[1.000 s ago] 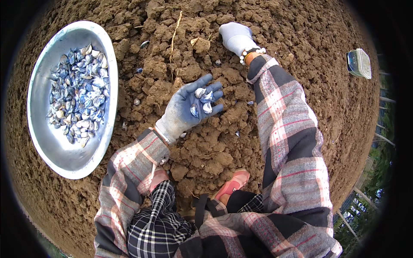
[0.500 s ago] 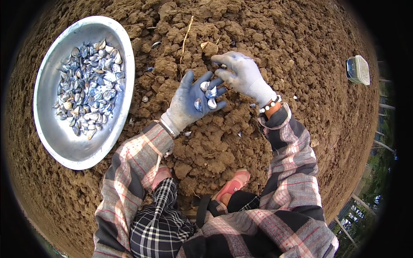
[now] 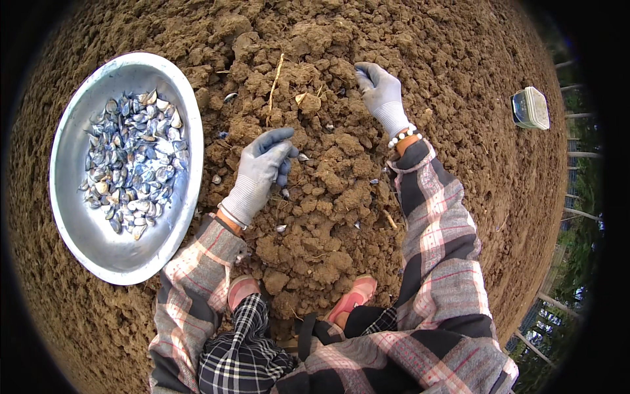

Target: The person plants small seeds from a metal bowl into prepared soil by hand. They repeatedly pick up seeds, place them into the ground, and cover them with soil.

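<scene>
- Out at the far reach, the right hand (image 3: 382, 97) hangs low over the clods, thumb and forefinger drawn close together; whether they pinch a clove, I cannot tell.
- Nearer in, here's the left hand (image 3: 259, 167), back turned up, fingers curled under, and whatever lies in that palm is hidden.
- Just off its fingertips, a pale clove (image 3: 302, 157) sits on the broken soil (image 3: 453, 118); a lower clove (image 3: 281, 228) lies nearer the feet.
- For clean handling, one clove per light pinch looks best, released low so it can't roll off among the lumps; the left palm wants a good cup so nothing spills.
- Over to the left, the oval metal basin (image 3: 125, 256) carries a heap of blue-stained cloves (image 3: 131, 171), well inside its rim.
- Watch that edge! The left sleeve (image 3: 197, 253) runs right beside the lower rim, so any swing that way should go up and over.
- Ahead, plenty of room, a dry stalk (image 3: 275, 82) lying between the hands.
- Rightward, open ground runs out to a plastic tub (image 3: 530, 108), well apart from the right hand.
- Down low, pink shoes (image 3: 354, 295) mark the near limit.
</scene>
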Action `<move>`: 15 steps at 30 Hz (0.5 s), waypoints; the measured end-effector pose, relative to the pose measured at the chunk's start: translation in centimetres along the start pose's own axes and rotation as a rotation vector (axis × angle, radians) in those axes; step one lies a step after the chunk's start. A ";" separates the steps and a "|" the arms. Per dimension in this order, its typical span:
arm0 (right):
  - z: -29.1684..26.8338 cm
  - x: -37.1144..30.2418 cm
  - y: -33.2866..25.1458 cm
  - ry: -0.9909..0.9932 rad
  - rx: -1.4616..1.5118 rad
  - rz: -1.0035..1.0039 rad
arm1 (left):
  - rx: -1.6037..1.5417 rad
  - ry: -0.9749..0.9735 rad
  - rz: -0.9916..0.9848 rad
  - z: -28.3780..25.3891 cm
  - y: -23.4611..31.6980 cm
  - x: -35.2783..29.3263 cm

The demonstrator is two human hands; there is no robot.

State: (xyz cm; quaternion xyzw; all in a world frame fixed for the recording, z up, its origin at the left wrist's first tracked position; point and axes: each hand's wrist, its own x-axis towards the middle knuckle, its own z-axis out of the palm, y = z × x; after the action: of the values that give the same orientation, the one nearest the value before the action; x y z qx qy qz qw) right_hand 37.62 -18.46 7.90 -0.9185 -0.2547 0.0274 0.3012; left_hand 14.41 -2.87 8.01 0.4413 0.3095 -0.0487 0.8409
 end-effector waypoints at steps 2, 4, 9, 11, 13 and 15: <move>1.1 5.2 2.8 -0.039 -0.062 0.097 | 0.372 0.223 0.398 -2.6 -0.3 1.6; 3.6 8.8 3.4 -0.143 -0.260 0.079 | 0.648 0.324 0.740 -6.0 -2.2 3.3; 5.8 12.7 4.4 -0.309 -0.405 0.219 | 1.150 0.298 1.135 -6.5 -4.0 3.3; 6.9 14.0 3.9 -0.407 -0.434 0.263 | 1.093 0.306 1.126 -7.5 -4.2 3.4; 7.4 14.0 3.3 -0.514 -0.553 0.151 | 1.046 0.306 1.098 -7.9 -4.6 3.3; 7.8 14.7 3.2 -0.559 -0.578 0.105 | 1.048 0.292 1.116 -7.8 -4.6 3.7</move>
State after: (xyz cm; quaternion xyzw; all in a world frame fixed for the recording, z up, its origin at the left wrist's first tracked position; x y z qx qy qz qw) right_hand 50.22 -9.38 1.21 -0.9343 -0.2766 0.2188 -0.0519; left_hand 12.01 1.10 -0.58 0.8734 0.0858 0.3006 0.3734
